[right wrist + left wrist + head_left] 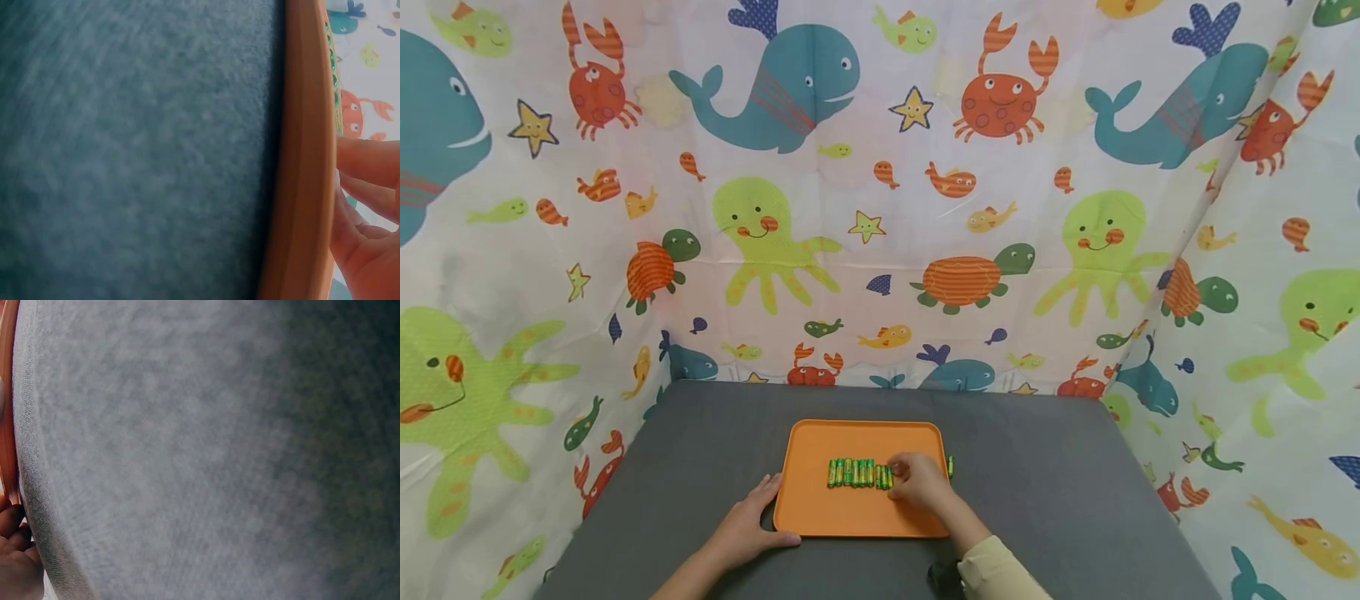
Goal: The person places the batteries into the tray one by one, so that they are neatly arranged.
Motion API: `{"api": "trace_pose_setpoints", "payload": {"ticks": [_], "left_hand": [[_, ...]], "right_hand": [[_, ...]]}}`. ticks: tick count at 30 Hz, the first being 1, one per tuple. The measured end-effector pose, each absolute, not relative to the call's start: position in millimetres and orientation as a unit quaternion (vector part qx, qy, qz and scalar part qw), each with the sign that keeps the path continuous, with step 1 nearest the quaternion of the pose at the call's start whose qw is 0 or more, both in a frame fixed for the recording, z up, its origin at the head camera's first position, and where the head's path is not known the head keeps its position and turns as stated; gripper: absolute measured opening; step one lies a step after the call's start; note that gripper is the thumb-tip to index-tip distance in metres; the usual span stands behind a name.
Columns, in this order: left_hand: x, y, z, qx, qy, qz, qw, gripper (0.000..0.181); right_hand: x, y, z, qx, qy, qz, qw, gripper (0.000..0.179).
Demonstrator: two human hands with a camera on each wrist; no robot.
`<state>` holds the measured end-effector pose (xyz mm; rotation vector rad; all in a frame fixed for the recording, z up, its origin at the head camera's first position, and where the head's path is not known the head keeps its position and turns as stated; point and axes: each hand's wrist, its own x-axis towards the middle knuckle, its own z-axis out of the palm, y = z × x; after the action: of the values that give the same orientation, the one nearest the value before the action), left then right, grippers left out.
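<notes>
An orange tray [857, 521] lies on the grey table, with a row of small green-and-yellow batteries [851, 473] standing side by side across its middle. Those at the right end of the row are shorter [883, 477]. Over that end, my right hand [921, 482] pinches a battery between thumb and fingers, which mostly hide it. My left hand [748, 521] holds the tray's near left corner, thumb along the front edge and fingers at the left side. In the right wrist view, the tray's rim [306, 150] stands in front of the right hand [369, 206].
Another green battery [951, 467] shows just past the tray's right edge. The grey table [1075, 500] stretches around the tray. A curtain [880, 317] printed with sea animals hangs behind and at both sides. Something dark [945, 577] sits by the right sleeve.
</notes>
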<state>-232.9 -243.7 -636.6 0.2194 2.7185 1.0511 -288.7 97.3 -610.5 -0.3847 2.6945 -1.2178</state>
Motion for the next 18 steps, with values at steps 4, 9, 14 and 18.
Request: {"api": "trace_pose_setpoints", "payload": {"ticks": [4,9,14,18], "left_hand": [[-233.1,-243.9,-637.4,0.076,0.924,0.358,0.108,0.116],[-234.2,-245.2,-640.4,0.077,0.926,0.354,0.108,0.117],[-234.5,-246.3,-643.0,0.078,0.928,0.349,0.109,0.117],[-234.6,-247.2,-644.7,0.078,0.928,0.347,0.109,0.117]], "right_hand": [[-287.3,95.1,-611.7,-0.126,0.901,-0.407,0.078,0.049],[-285.5,94.3,-613.0,-0.124,0.899,-0.414,0.077,0.05],[-282.7,93.5,-613.9,-0.126,0.894,-0.423,0.078,0.053],[-280.5,94.4,-612.2,-0.13,0.892,-0.426,0.076,0.056]]}}
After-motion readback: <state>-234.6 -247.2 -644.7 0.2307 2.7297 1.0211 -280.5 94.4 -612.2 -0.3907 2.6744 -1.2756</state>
